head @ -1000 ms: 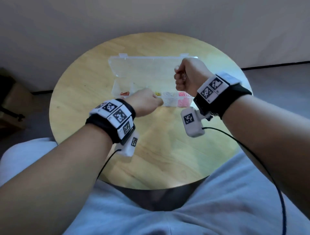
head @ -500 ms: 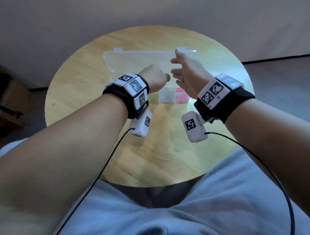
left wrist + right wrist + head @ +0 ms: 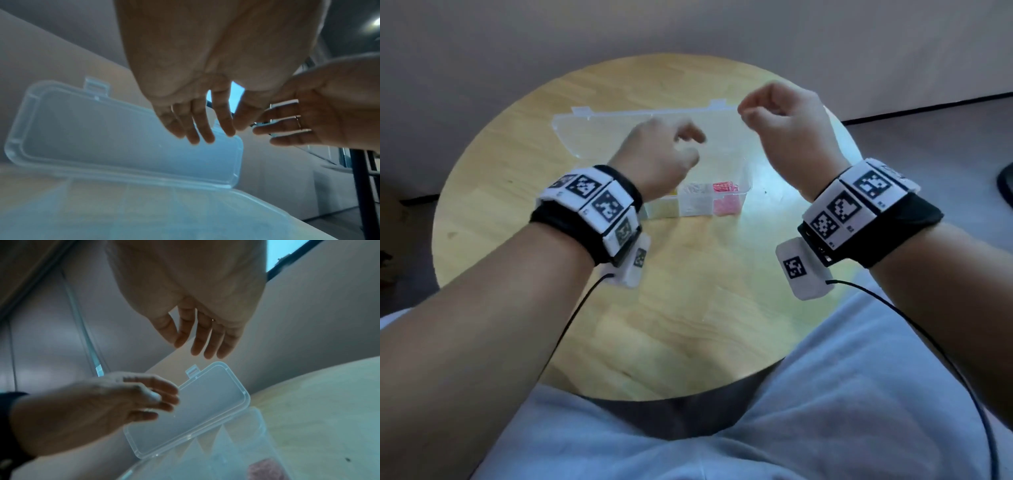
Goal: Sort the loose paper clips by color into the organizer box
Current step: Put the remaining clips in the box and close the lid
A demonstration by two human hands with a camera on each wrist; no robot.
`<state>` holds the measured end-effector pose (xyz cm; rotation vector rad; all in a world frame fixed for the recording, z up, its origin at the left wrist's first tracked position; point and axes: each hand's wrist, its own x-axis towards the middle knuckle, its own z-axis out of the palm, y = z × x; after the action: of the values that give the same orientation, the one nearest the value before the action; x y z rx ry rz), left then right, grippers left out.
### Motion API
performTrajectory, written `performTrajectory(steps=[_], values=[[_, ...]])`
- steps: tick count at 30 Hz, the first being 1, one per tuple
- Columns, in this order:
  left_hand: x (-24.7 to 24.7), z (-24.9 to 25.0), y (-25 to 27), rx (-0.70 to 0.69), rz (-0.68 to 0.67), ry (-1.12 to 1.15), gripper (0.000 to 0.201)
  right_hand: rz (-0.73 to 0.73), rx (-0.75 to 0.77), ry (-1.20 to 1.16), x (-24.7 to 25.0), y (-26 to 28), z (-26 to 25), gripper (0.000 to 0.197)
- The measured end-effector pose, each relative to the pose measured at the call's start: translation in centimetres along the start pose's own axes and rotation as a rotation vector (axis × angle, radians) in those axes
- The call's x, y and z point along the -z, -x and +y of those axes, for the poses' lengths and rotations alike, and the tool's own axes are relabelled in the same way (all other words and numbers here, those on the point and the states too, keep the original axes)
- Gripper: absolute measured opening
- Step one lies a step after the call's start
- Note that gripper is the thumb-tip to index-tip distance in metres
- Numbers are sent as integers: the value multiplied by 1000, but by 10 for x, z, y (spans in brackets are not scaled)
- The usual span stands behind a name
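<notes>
Two hands above one round pale wooden table [image 3: 534,274], head view: I log the clear plastic organizer box [image 3: 698,202], lid [image 3: 602,137] open and tilted back, at the table's middle. Pink paper clips [image 3: 724,188] fill its right-end compartment, white ones beside them, yellow partly hidden. No loose clips visible; sorting looks done, and closing the lid is my likely next move. Left hand [image 3: 657,154] and right hand [image 3: 787,120] hover raised, loosely curled.

Left wrist view: left fingers [image 3: 202,128] hang straight before the lid, holding nothing; right fingers [image 3: 287,128] likewise.

Right wrist view: same, both relaxed, box below.
</notes>
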<state>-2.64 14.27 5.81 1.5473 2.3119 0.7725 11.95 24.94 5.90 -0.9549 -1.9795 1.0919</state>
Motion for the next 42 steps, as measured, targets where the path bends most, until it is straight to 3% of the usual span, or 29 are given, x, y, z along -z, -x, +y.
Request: performTrajectory(steps=[2, 4, 7, 9, 11, 14, 24, 31, 34, 42], values=[[17, -10, 4, -42, 136, -79, 44, -35, 62, 170, -5, -3, 3, 19], [30, -24, 4, 12, 187, -200, 57, -94, 125, 304, -12, -6, 6, 33], [38, -49, 3, 206, 92, -357, 72, -198, 190, 489, -21, -10, 13, 49], [39, -62, 9, 249, 48, -407, 75, -196, 188, 548, -25, -10, 15, 46], [38, -68, 18, 217, 88, -416, 72, -90, 216, 561, -27, -8, 12, 35], [30, -67, 36, 189, 158, -404, 67, -30, 233, 517, -27, 1, 10, 38], [-7, -97, 67, 131, -46, -343, 59, -445, 69, 511, -32, 24, 58, 40], [20, -92, 39, 155, -190, -513, 51, -528, 58, 700, -43, 7, 51, 48], [26, -91, 26, 180, -209, -555, 42, -550, 24, 680, -47, 4, 53, 52], [35, -82, 19, 170, -236, -557, 42, -564, 56, 619, -48, 5, 64, 50]])
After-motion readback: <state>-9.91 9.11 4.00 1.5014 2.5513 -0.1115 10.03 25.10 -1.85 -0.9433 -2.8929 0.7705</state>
